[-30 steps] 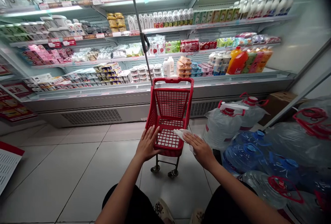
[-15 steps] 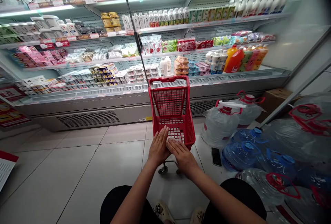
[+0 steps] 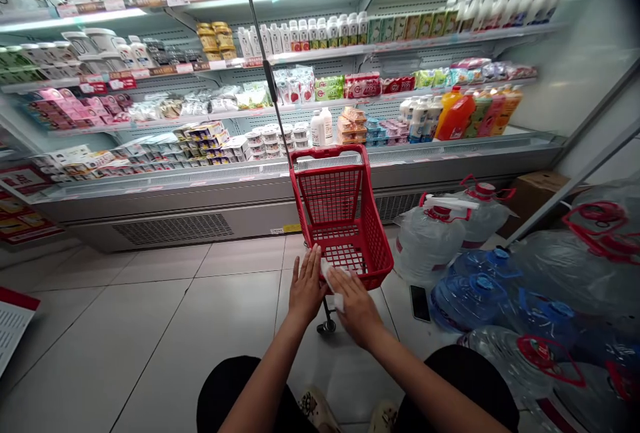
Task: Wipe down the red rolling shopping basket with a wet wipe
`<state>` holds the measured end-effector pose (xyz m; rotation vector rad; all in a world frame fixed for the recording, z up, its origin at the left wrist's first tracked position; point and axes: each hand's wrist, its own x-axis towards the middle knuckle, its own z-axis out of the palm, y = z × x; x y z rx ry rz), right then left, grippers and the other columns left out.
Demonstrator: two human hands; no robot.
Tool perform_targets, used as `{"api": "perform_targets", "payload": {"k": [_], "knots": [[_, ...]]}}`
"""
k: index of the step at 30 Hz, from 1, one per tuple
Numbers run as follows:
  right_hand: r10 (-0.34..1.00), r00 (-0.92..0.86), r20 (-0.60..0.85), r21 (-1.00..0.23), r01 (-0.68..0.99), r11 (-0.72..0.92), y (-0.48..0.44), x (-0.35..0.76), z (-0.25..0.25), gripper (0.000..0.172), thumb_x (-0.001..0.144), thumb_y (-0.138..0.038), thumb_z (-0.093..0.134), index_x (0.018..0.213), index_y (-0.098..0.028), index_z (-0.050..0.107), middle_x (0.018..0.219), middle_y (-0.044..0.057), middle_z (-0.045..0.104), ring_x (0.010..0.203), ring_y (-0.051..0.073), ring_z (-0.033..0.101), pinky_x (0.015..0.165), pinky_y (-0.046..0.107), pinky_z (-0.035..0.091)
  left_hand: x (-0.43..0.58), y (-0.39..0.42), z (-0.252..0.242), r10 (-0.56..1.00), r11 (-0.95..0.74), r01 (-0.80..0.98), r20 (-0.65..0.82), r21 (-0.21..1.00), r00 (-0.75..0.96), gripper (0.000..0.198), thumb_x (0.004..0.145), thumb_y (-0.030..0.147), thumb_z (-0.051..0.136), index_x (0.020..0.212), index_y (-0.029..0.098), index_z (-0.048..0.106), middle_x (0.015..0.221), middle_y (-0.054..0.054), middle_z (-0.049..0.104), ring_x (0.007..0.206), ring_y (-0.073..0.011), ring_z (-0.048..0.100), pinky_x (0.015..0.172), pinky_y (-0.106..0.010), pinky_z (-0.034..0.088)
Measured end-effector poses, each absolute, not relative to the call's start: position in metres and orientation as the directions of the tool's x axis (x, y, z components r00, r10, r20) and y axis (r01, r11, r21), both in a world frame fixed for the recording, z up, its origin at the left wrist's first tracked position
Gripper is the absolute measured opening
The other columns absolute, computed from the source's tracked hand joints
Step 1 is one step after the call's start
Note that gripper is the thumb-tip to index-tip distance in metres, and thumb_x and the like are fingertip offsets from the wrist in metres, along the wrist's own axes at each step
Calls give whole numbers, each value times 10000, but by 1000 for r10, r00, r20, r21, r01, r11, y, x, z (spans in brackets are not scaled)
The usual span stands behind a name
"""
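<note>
A small red plastic shopping cart [image 3: 371,226] stands in front of me, its tall handle end against the chiller side. My left hand [image 3: 306,286] lies at the near left corner of the basket with its fingers stretched out and slightly spread. Close beside it, my right hand [image 3: 354,299] presses a crumpled white tissue [image 3: 339,301] against the basket's near rim. Part of the tissue shows between the two hands, and the rest is hidden under my right fingers. A caster wheel [image 3: 326,327] is visible below the basket.
An open chiller [image 3: 260,209] with packed shelves spans the back. Clear water jugs [image 3: 425,243] and blue water jugs [image 3: 467,299] crowd the floor at right. A phone [image 3: 420,303] lies beside them. A cardboard box [image 3: 537,196] stands behind the jugs.
The near end of the cart has swung to the right, and its caster shifted right. My hands have parted slightly, the left fingers spread more, and more of the white tissue shows.
</note>
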<state>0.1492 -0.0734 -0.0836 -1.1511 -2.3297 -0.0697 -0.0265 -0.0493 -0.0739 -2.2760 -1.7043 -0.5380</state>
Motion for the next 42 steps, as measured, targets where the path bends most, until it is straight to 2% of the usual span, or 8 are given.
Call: {"api": "perform_targets", "payload": {"k": [3,11,20,26,31,34,38,42], "knots": [[722,-503,475,-198,738,645,-74,127,-82,770,919,-205,518,1636,-69,272,1651,139,388,1539,253,335,1277,460,275,-21,-53,-74,867,-292,956,432,35,249,885,970,82,366,1626,174,-219,1725,-87,218,1592,-210,224,1309,-494,162],[702,-541,463,-64,770,635,-89,240,-76,798,968,-191,460,1681,-219,103,1667,43,369,1535,213,348,1309,466,119,-53,-57,-46,801,-492,869,369,-42,471,888,1029,448,525,1666,258,-65,1680,-30,355,1575,-199,280,1333,-476,-3],[775,-397,492,-163,832,530,-103,248,-92,820,991,-213,422,1679,-214,-25,1701,53,303,1567,252,280,1260,477,320,-39,-2,-29,707,-658,753,334,-12,623,1182,792,757,697,1674,230,113,1715,-96,267,1596,-288,219,1319,-469,121],[798,-381,468,-198,834,514,-108,183,-87,891,960,-229,480,1677,-156,-45,1740,88,156,1594,272,189,1272,478,310,-4,-2,-48,741,-628,773,376,94,556,1093,852,539,708,1675,202,74,1717,-97,264,1602,-274,200,1319,-471,156],[809,-340,480,-218,847,485,-90,178,-81,842,1009,-270,429,1673,-164,-76,1729,98,201,1574,255,259,1254,461,338,4,-12,-37,745,-657,704,375,269,552,1036,852,247,634,1670,203,-1,1728,-104,224,1604,-266,193,1302,-503,246],[826,-311,470,-247,852,461,-78,179,-82,832,1025,-293,422,1672,-163,-84,1722,120,216,1557,262,304,1237,456,362,3,-25,-26,772,-626,673,436,394,462,846,916,132,472,1663,253,93,1700,-75,311,1583,-226,265,1301,-521,263],[819,-303,487,-294,826,480,-64,169,-89,876,1003,-249,437,1658,-126,-133,1677,186,318,1516,282,386,1203,482,401,22,-52,-32,826,-524,683,499,509,263,595,1033,178,343,1615,292,309,1654,-63,402,1542,-222,361,1254,-501,383],[804,-377,459,-335,765,550,-52,169,-93,929,945,-174,452,1651,-116,-148,1632,197,404,1479,265,439,1191,476,410,40,-66,-57,847,-485,769,443,417,294,642,1074,264,325,1676,230,103,1700,-121,299,1561,-267,321,1239,-526,407]]}}
